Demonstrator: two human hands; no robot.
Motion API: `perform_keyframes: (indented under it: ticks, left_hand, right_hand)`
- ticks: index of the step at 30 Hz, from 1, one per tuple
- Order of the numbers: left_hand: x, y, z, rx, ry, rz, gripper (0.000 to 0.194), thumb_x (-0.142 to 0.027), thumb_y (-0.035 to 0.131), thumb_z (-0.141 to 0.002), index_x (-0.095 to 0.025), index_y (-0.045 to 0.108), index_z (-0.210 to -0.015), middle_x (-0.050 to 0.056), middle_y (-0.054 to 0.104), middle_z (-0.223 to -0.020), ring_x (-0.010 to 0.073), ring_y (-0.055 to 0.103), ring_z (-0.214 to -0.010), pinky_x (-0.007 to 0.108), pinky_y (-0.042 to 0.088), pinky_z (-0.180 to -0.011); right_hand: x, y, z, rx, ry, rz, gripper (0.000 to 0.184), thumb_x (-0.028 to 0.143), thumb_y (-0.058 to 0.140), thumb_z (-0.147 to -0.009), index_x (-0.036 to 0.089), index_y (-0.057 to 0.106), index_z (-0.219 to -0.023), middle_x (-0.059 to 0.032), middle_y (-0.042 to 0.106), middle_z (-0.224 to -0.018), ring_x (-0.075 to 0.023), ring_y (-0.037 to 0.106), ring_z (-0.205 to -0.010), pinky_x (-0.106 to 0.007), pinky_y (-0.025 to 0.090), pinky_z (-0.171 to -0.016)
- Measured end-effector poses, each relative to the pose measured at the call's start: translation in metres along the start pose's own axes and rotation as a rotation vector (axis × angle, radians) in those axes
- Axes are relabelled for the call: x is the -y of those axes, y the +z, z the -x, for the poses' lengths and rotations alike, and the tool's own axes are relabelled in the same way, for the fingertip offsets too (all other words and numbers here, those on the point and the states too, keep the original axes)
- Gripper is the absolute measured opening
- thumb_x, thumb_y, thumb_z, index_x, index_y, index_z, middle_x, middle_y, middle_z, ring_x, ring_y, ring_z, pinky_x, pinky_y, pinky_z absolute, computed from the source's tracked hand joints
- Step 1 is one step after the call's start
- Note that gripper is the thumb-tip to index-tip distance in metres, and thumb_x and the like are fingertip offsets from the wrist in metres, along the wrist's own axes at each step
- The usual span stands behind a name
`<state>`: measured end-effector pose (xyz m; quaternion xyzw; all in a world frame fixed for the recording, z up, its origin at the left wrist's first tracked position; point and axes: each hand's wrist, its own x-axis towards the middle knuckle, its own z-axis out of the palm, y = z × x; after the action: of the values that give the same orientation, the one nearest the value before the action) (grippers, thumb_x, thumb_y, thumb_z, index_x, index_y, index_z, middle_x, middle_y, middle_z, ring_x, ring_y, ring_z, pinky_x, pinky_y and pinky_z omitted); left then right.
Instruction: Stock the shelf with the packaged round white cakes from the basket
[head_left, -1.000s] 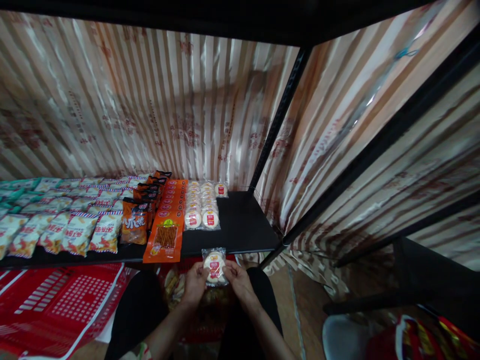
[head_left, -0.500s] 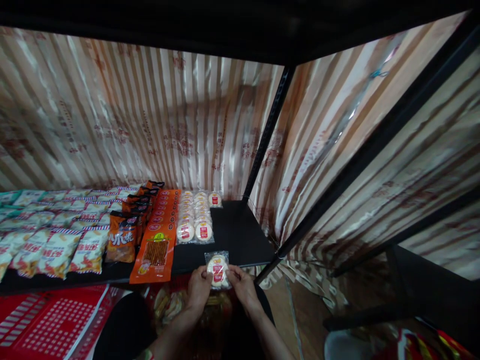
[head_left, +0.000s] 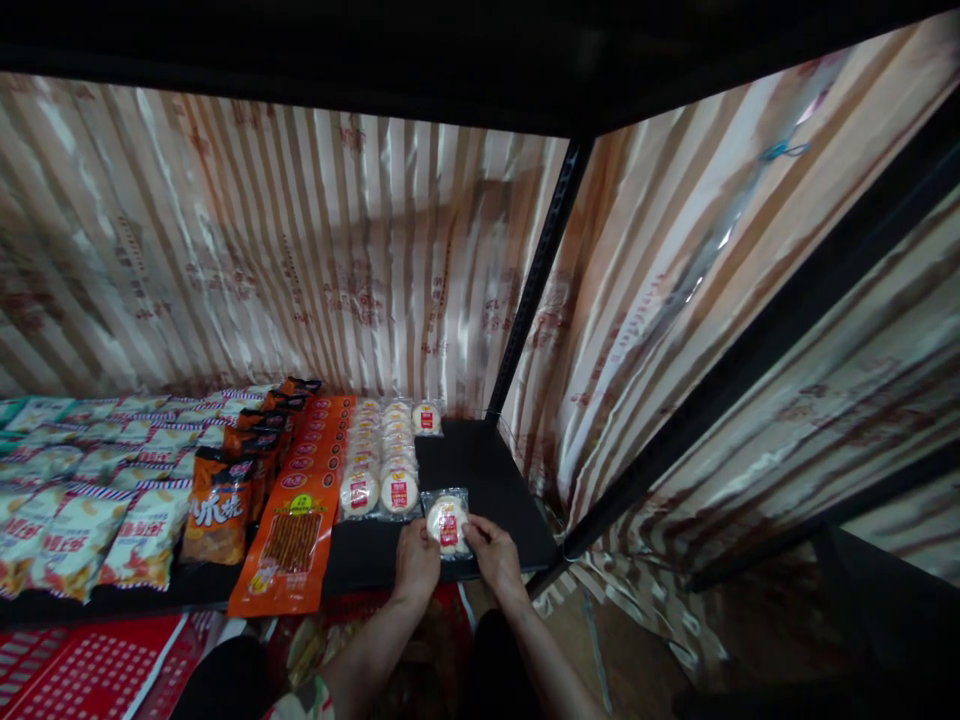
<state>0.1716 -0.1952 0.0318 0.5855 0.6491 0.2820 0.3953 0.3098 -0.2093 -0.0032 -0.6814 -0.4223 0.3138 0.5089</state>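
Note:
My left hand (head_left: 417, 562) and my right hand (head_left: 495, 556) both pinch a small clear packet with a round white cake and red label (head_left: 447, 522). The packet is over the bare right part of the black shelf (head_left: 487, 478), just right of the front cakes in two rows of the same packets (head_left: 381, 455). One more such packet (head_left: 427, 418) lies at the shelf's back. Whether the held packet rests on the shelf I cannot tell.
Left of the cakes lie long orange snack packs (head_left: 289, 535), dark orange bags (head_left: 219, 510) and several white striped snack bags (head_left: 82, 525). A striped curtain hangs behind. Black shelf posts (head_left: 534, 280) stand at the right. Red sheets (head_left: 82, 670) lie below the shelf.
Both hands moved the cake packet up and forward from in front of the shelf edge onto the shelf's right side, beside the rows. The view tilted lower.

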Motion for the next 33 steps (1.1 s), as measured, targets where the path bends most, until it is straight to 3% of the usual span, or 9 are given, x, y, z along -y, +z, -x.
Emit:
perform_keyframes:
  ticks: [8, 14, 26, 33]
  left_hand:
    - [-0.012, 0.01, -0.024, 0.083, 0.045, 0.045, 0.027, -0.003, 0.043, -0.07, -0.01, 0.063, -0.087, 0.009, 0.066, -0.086, 0.0164, 0.06, -0.081, 0.023, 0.042, -0.072]
    - [-0.018, 0.017, -0.035, 0.061, 0.05, 0.044, 0.025, -0.004, 0.044, -0.071, -0.012, 0.062, -0.087, 0.008, 0.066, -0.088, 0.0175, 0.06, -0.085, 0.024, 0.042, -0.075]
    - [-0.035, 0.024, -0.053, 0.048, 0.012, 0.076, 0.03, -0.004, 0.044, -0.07, -0.009, 0.058, -0.096, 0.012, 0.063, -0.099, 0.02, 0.056, -0.099, 0.025, 0.041, -0.079]
    - [-0.05, 0.025, -0.064, 0.035, -0.11, 0.148, 0.025, -0.007, 0.043, -0.073, -0.007, 0.058, -0.094, 0.013, 0.064, -0.095, 0.0191, 0.059, -0.088, 0.024, 0.041, -0.071]
  right_hand:
    - [0.002, -0.004, -0.026, 0.051, 0.007, 0.109, 0.028, 0.04, 0.056, -0.063, 0.021, 0.072, -0.077, -0.0035, 0.071, -0.069, -0.0205, 0.063, -0.064, -0.028, 0.045, -0.059]
    - [0.004, -0.006, -0.043, -0.022, 0.003, 0.26, 0.022, 0.036, 0.056, -0.064, 0.026, 0.072, -0.074, -0.0029, 0.071, -0.07, -0.0213, 0.064, -0.067, -0.029, 0.043, -0.061]
    - [0.007, 0.01, -0.078, 0.02, 0.084, 0.095, 0.023, 0.037, 0.056, -0.06, 0.021, 0.069, -0.069, 0.0006, 0.063, -0.052, -0.0151, 0.055, -0.05, -0.025, 0.039, -0.05]
    - [0.011, 0.018, -0.098, 0.023, 0.07, 0.135, 0.028, 0.038, 0.054, -0.061, 0.018, 0.069, -0.072, -0.0014, 0.063, -0.055, -0.0155, 0.056, -0.049, -0.025, 0.038, -0.049]
